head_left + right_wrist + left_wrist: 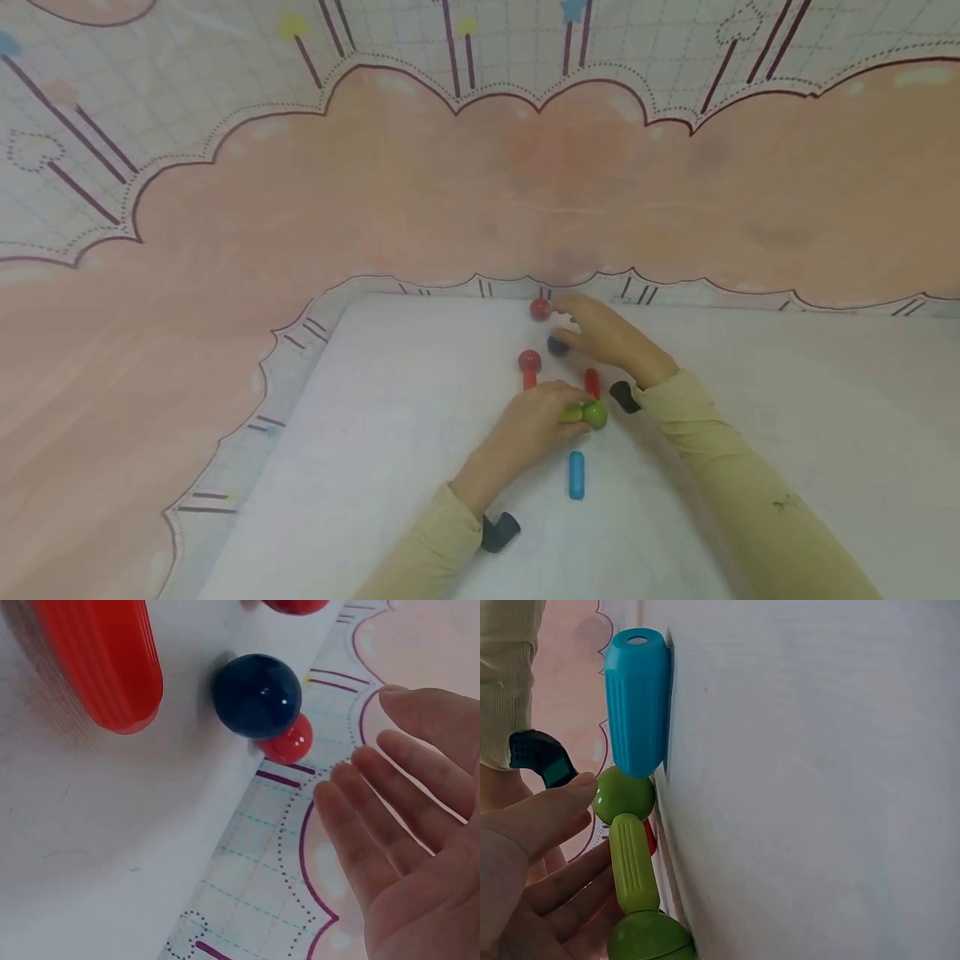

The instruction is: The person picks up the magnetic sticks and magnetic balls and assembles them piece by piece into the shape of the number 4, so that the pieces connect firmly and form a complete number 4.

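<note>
My left hand (536, 421) is around a green dumbbell-shaped piece, a ribbed light-green rod (634, 862) with a green ball (595, 415) at one end and another green ball (651, 937) at the other. The thumb is at one ball and the fingers lie along the rod. My right hand (420, 810), fingers loosely extended and holding nothing, reaches over the far side beside a dark blue ball (257, 696) and a red ball (540, 309). A ribbed red rod (592, 383) lies between the hands. Closest to me is a ribbed blue rod (576, 475).
Left of the blue ball lies a red ball (529, 361) with a red rod (529, 380) against it, partly behind the left hand. All rest on a white tabletop (360, 400). A patterned cloth (450, 192) lies beyond its far edge. Black wrist devices (625, 397) sit at both cuffs.
</note>
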Demonstrator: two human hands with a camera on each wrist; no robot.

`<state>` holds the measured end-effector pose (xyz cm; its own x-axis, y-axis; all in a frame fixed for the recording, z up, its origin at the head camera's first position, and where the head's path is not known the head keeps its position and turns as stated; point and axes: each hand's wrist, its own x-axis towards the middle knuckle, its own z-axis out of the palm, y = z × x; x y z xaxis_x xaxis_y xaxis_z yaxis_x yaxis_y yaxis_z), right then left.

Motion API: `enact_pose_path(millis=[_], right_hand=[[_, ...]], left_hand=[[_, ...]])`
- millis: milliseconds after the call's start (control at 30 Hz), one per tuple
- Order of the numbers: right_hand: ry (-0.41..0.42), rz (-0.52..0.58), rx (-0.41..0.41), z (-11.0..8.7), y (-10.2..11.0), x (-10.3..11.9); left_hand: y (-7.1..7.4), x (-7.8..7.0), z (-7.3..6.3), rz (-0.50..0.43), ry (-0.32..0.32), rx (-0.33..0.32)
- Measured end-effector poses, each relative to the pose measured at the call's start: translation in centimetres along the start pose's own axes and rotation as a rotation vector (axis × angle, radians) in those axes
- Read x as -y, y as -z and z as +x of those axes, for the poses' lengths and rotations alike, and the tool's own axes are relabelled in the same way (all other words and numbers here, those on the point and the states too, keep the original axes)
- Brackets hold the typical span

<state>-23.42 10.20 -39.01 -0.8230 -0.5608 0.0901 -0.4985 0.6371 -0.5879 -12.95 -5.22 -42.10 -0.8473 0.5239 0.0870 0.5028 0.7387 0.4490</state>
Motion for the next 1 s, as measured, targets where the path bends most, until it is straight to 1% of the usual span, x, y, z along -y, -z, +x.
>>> enact_pose_path(millis=[133, 267, 400, 533, 667, 833, 1000], right_hand=[[0.020, -0.034, -0.009, 0.8, -0.3, -0.3], [0.037, -0.066, -0.009, 1.8, -0.7, -0.5], [0.037, -0.113, -0.006, 2.7, -0.9, -0.5], [0.051, -0.155, 0.001, 3.3, -1.0, -0.6], [0.076, -0.163, 0.009, 3.7, -1.2, -0.8], [0.091, -0.136, 0.021, 4.3, -1.5, -1.3], [0.077, -0.141, 0.038, 4.8, -1.8, -1.8]], left_hand=[[-0.2, 0.1, 0.1, 0.009, -0.010, 0.001], [-0.3, 0.2, 0.2, 0.017, -0.036, -0.004], [-0.4, 0.4, 0.2, 0.014, -0.051, -0.002], [-0.4, 0.4, 0.3, -0.015, -0.031, 0.025], [-0.1, 0.3, 0.3, -0.052, 0.004, 0.056], [-0.1, 0.3, 0.3, -0.084, 0.025, 0.064], [0.0, 0.4, 0.2, -0.125, 0.046, 0.072]])
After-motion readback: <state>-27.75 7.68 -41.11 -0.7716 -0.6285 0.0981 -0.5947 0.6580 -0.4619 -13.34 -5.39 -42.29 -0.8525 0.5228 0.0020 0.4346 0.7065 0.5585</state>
